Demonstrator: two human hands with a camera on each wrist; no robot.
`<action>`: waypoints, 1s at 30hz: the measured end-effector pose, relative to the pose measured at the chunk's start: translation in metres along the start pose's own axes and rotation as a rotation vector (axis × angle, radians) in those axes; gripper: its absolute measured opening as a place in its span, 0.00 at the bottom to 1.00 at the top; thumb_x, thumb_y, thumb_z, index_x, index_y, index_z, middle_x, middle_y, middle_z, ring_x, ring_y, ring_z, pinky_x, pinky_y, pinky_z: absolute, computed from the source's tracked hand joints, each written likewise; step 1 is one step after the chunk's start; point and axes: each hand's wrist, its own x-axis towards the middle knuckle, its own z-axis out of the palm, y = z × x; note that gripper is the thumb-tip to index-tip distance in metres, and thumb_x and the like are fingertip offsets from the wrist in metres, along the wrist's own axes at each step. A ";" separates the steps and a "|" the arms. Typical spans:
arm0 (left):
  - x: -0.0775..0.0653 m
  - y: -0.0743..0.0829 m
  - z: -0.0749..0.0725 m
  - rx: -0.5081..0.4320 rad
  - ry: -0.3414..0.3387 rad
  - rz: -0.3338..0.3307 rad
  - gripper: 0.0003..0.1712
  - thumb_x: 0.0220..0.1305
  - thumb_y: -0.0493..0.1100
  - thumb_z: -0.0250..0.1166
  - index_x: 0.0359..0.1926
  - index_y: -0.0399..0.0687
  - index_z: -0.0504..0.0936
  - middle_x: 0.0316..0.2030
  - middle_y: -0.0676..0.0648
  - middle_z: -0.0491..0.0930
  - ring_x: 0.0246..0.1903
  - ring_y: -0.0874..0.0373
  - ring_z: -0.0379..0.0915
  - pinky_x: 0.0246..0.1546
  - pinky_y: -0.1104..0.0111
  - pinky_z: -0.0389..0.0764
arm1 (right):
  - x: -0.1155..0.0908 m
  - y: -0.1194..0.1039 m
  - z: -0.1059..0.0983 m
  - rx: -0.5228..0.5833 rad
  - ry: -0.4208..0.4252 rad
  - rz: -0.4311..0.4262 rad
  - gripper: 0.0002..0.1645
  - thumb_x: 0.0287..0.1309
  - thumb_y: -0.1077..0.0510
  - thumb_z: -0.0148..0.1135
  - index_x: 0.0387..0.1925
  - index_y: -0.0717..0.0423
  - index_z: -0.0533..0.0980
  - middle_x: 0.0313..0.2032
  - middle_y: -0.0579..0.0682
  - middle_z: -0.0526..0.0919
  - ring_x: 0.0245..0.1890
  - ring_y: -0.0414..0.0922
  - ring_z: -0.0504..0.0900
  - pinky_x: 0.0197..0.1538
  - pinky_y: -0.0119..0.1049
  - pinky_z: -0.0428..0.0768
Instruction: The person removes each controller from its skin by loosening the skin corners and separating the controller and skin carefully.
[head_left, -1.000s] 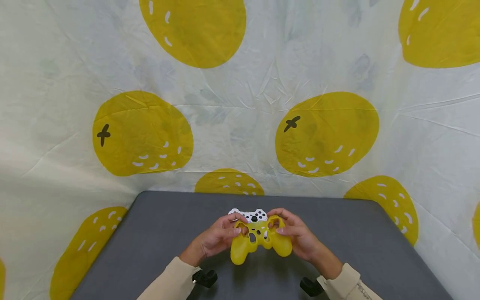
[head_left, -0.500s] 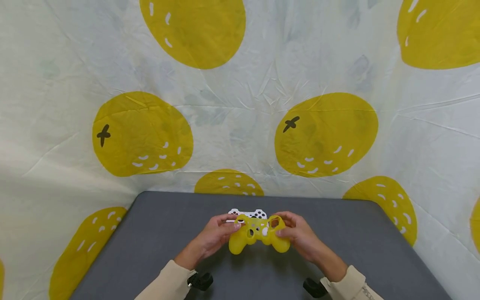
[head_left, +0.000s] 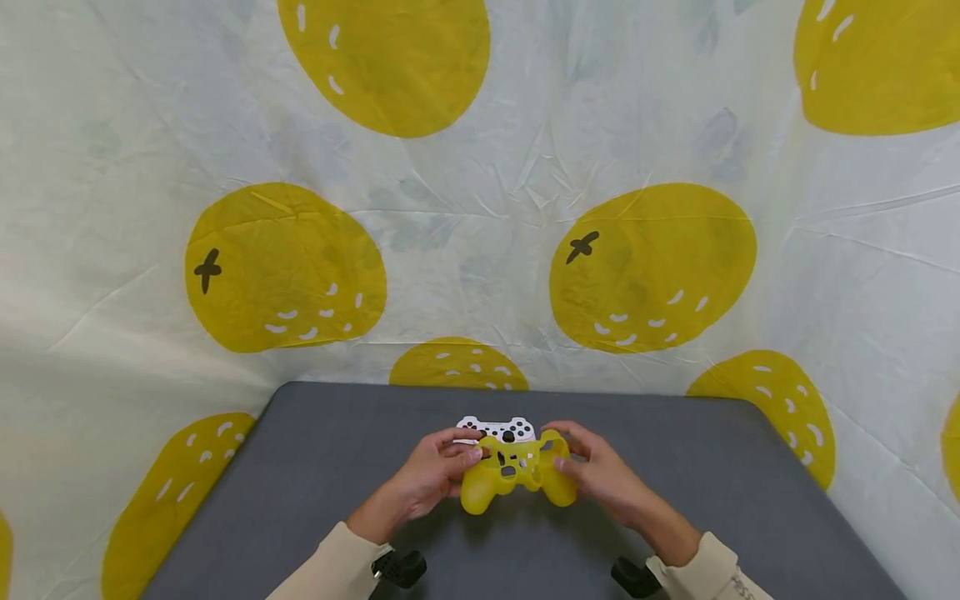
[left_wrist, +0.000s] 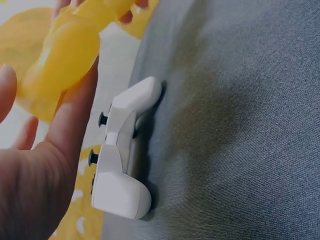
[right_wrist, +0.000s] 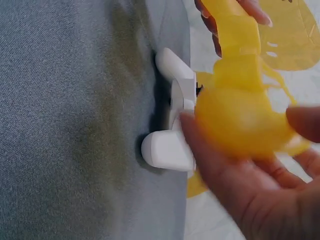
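Note:
A yellow, see-through game controller cover (head_left: 478, 490), soft-looking and with cut-out holes, is held up between both hands above the table. The left hand (head_left: 427, 473) pinches its left side between thumb and fingers. On the other side the right hand (head_left: 603, 475) grips the right part, thumb in front and fingers behind; in the right wrist view this end of the cover (right_wrist: 245, 117) is blurred. Just beyond lies a white game controller (head_left: 517, 427) with dark thumbsticks, flat on the table and partly hidden by the cover. Neither hand appears to hold the controller.
The dark grey table (head_left: 337, 425) has its far edge close behind the controller. A white cloth (head_left: 465, 275) printed with large yellow fruit hangs behind and around it. A black wrist camera (head_left: 401, 568) sits at the left cuff.
Both hands have shifted the yellow cover slightly and changed its tilt, so its lower ends sit a little higher than a second ago. The white controller has stayed in place.

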 end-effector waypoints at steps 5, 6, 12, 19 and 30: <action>-0.001 0.003 0.000 -0.004 0.015 0.006 0.32 0.69 0.40 0.70 0.70 0.35 0.71 0.56 0.42 0.83 0.48 0.54 0.86 0.51 0.51 0.89 | -0.001 -0.001 -0.006 0.077 -0.045 0.017 0.34 0.70 0.65 0.62 0.73 0.59 0.64 0.70 0.74 0.65 0.50 0.49 0.85 0.44 0.50 0.90; -0.001 0.004 0.000 -0.007 0.018 0.004 0.32 0.69 0.40 0.71 0.69 0.36 0.72 0.57 0.42 0.83 0.49 0.54 0.86 0.52 0.51 0.88 | -0.001 0.000 -0.007 0.086 -0.044 0.020 0.35 0.68 0.66 0.63 0.73 0.59 0.64 0.70 0.74 0.66 0.49 0.49 0.85 0.45 0.50 0.90; -0.001 0.007 0.001 -0.049 0.007 0.007 0.31 0.67 0.33 0.70 0.69 0.34 0.72 0.62 0.36 0.80 0.53 0.55 0.85 0.51 0.56 0.89 | -0.001 0.000 -0.014 0.105 -0.051 0.028 0.38 0.64 0.67 0.65 0.74 0.62 0.63 0.69 0.73 0.68 0.48 0.48 0.86 0.44 0.48 0.90; 0.000 0.009 0.000 -0.077 0.041 0.037 0.31 0.67 0.31 0.68 0.69 0.30 0.72 0.62 0.35 0.82 0.49 0.53 0.87 0.49 0.58 0.89 | -0.003 -0.004 -0.026 0.163 -0.079 0.022 0.39 0.62 0.68 0.63 0.74 0.64 0.62 0.67 0.70 0.71 0.50 0.48 0.86 0.48 0.46 0.90; 0.009 0.009 0.010 0.031 0.053 0.032 0.31 0.67 0.38 0.72 0.68 0.35 0.75 0.65 0.33 0.78 0.50 0.55 0.84 0.53 0.58 0.88 | -0.005 -0.004 -0.033 0.157 -0.028 0.030 0.42 0.67 0.59 0.66 0.78 0.59 0.61 0.67 0.61 0.74 0.51 0.47 0.85 0.45 0.47 0.90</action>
